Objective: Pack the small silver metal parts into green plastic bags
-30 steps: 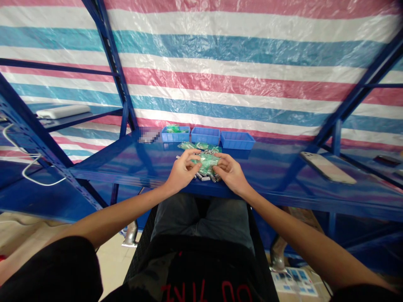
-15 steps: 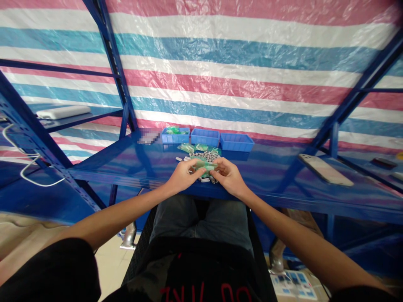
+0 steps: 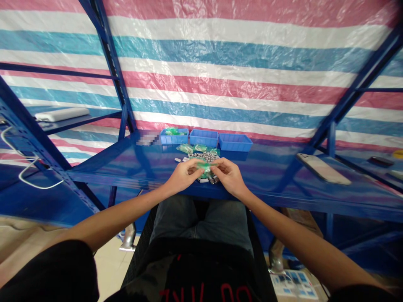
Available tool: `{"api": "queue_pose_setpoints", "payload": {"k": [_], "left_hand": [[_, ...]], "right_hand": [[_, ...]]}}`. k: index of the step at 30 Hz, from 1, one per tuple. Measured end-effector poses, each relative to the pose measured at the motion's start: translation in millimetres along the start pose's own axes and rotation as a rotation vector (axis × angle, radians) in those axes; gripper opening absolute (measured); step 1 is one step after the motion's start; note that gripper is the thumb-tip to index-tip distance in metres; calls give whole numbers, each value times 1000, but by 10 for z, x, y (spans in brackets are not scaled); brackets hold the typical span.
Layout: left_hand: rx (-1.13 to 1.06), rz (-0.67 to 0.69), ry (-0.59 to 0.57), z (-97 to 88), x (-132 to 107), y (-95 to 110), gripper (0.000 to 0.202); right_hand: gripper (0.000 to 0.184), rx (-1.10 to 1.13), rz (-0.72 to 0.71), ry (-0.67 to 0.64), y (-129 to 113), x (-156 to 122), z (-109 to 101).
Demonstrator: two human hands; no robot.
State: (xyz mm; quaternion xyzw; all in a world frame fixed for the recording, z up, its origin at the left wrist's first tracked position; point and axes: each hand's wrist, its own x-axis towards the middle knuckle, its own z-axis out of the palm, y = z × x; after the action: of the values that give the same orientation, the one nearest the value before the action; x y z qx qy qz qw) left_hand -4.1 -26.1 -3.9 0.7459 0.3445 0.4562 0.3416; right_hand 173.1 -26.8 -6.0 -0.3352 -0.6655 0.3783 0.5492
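Between my two hands is a small green plastic bag (image 3: 206,166), pinched from both sides. My left hand (image 3: 188,173) grips its left edge, thumb against fingers. At the opposite edge my right hand (image 3: 227,173) has a like pinch. Under and behind the bag lies a pile of small silvery metal parts (image 3: 208,156), partly hidden by my hands. Several green bags (image 3: 203,148) rest just beyond the pile. What the held bag contains is too small to make out.
Three blue bins line the back: the left bin (image 3: 174,139) holds green bags, then a middle bin (image 3: 204,138) and a right bin (image 3: 235,143). A phone (image 3: 323,168) lies on the blue table (image 3: 270,176) at right. Blue rack posts (image 3: 110,63) flank the table.
Both hands stay over the pile. The green bag between them has shifted, and my right fingers have drawn closer together on its edge. The view has moved slightly.
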Motion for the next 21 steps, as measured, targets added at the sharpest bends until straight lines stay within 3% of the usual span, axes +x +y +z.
{"api": "queue_pose_setpoints", "payload": {"k": [3,7,9,14,21], "left_hand": [[-7,-18,-17,6,-6,-10,35],[91,34,12,-5,-9,-32,32],[125,50,38,-12,-6,-44,32],[185,58,0,-19,5,-48,34],[266,58,36,-19,15,-13,21]], "right_hand": [[23,20,10,6,-4,2,3],[32,1,28,-111,40,1,-7],[28,-60,19,-139,89,1,-24],[20,-212,-39,-78,163,-8,-60],[17,-310,-76,-89,27,-23,-38]]}}
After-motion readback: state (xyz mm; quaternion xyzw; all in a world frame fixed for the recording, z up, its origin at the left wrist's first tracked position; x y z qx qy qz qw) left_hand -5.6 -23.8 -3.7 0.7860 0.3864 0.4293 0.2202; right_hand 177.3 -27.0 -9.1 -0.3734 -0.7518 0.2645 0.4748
